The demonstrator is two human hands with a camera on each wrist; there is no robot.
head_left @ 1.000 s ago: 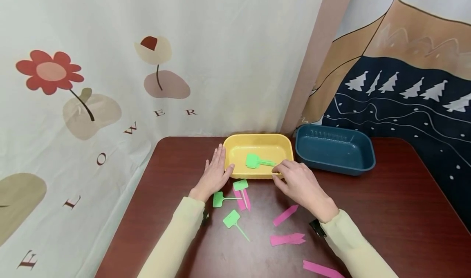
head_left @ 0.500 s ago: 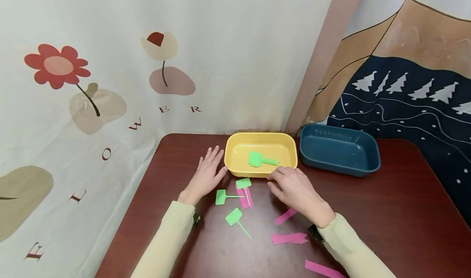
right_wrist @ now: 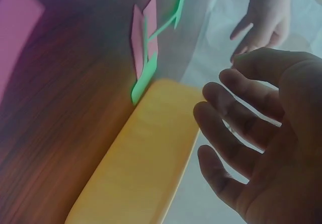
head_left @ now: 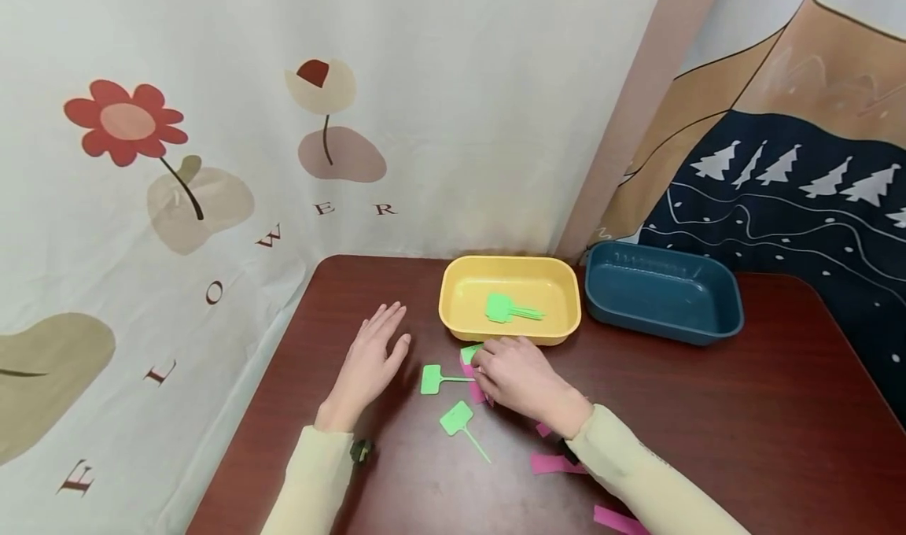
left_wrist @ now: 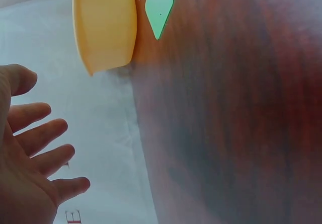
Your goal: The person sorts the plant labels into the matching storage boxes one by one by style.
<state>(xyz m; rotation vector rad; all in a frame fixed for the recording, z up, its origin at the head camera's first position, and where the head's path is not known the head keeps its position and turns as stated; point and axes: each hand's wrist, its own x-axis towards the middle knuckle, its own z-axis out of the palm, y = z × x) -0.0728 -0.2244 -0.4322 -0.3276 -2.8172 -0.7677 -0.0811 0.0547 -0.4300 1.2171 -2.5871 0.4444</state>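
My right hand hovers at the front of the yellow tray, over a green T-shaped plant label and pink strips. In the right wrist view its fingers are loosely bent, with nothing between them. My left hand is held above the table left of the tray, fingers spread and holding nothing. Two more green labels, one lying sideways and one slanting, lie between the hands. A stack of green labels rests inside the yellow tray.
A dark blue tray stands to the right of the yellow one. Other pink strips lie near and partly under my right forearm, one close to the lower edge of view. A printed curtain hangs behind the table.
My right hand has moved from the yellow tray's front rim leftward and nearer, over the green label and pink strips. My left hand has drawn away from the tray's left side.
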